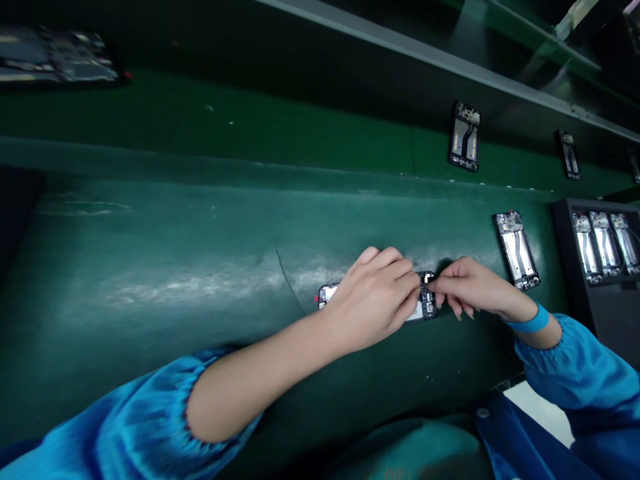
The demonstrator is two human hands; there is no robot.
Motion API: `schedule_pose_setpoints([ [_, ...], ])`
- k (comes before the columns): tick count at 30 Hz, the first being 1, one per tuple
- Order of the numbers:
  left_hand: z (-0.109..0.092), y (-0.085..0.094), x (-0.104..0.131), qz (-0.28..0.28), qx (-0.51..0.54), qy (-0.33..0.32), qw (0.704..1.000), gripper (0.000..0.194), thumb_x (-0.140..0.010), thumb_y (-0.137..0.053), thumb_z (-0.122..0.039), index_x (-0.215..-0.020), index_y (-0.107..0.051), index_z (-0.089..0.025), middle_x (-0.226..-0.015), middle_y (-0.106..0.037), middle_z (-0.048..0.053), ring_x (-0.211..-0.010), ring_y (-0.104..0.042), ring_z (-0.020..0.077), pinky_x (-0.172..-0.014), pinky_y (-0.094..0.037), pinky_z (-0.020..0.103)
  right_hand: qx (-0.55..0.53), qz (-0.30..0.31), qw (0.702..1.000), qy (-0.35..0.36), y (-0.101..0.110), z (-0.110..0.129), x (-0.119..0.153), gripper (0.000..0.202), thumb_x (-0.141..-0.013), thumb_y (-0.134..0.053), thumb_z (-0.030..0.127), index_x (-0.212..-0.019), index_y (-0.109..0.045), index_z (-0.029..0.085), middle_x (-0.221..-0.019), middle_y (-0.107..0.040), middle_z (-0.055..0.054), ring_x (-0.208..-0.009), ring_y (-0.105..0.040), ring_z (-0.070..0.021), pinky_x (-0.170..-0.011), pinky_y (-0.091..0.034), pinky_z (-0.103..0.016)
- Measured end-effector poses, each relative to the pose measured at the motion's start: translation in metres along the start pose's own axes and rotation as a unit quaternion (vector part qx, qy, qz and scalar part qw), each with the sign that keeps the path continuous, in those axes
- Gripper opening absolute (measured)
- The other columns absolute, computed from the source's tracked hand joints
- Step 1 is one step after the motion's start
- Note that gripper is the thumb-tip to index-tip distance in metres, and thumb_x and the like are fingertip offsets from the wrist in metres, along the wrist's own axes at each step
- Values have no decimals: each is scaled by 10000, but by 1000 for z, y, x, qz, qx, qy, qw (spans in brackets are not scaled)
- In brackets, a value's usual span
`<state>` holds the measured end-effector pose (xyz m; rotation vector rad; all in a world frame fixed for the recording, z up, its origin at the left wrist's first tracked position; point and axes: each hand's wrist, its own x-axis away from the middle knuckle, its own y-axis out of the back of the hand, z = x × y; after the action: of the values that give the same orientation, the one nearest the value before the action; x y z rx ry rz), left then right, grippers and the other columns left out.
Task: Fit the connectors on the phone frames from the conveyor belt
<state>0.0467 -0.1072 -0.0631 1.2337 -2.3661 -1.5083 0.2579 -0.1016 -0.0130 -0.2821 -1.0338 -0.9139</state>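
Note:
An opened phone body (429,308) lies sideways on the green bench, its circuit board and bare metal frame showing at both ends. Across its middle rests my left hand (377,293), fingers curled down together over the board end and hiding most of the phone. At the right end my right hand (467,285) has thumb and forefinger pinched at the board's edge, beside a small pale part. What sits between those fingertips is too small to make out. A blue wrist strap (530,321) circles my right wrist.
To the right lies another opened phone (517,250), next to a dark tray (563,227) with several phones standing in it. More opened phones lie on the raised strip behind, including one phone (465,137) and a blurred phone (60,57) at far left. A metal rail (400,48) runs above.

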Motion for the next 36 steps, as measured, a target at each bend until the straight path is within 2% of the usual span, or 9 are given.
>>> schedule_pose_setpoints([
  [6,-1,0,1,6,28,31,999,222,-973,-525,-209,-809,-670,-169,-771,-643,28,-856,-532,211,-754,-327,364,7,-4,1000,7,0,3,0,317,-914,-584,226,-615,-660,154,-399,-569,36,-293,-435,-48,-333,-302,-150],
  [12,0,1,0,23,55,60,996,192,-948,-553,-214,-805,-677,-180,-768,-645,25,-865,-529,212,-766,-330,365,49,-36,998,27,2,6,-1,262,-882,-612,199,-634,-688,156,-420,-574,41,-320,-443,-53,-354,-316,-161],
  [21,3,10,-5,53,54,57,995,241,-994,-511,-231,-847,-694,-178,-817,-648,38,-878,-533,216,-741,-331,357,49,-3,998,34,6,5,-4,262,-869,-623,240,-640,-717,157,-414,-571,35,-314,-415,-53,-341,-293,-163],
  [26,2,6,-8,45,4,25,999,242,-1016,-446,-186,-925,-669,-166,-941,-679,63,-921,-555,228,-752,-360,357,52,-4,998,28,6,5,-5,262,-860,-625,248,-629,-712,162,-411,-571,32,-308,-413,-58,-328,-294,-171],
  [31,2,-2,-12,39,-66,0,997,198,-985,-461,-152,-893,-636,-161,-872,-676,64,-861,-561,237,-746,-370,374,47,4,998,30,7,5,-5,242,-846,-630,240,-631,-712,163,-415,-577,30,-310,-407,-54,-330,-291,-172],
  [36,0,-4,-15,29,-79,4,996,186,-976,-471,-156,-871,-625,-158,-849,-669,65,-847,-572,247,-729,-371,381,67,-17,997,29,5,5,-4,270,-858,-630,278,-623,-711,171,-403,-565,28,-324,-410,-64,-360,-283,-199],
])
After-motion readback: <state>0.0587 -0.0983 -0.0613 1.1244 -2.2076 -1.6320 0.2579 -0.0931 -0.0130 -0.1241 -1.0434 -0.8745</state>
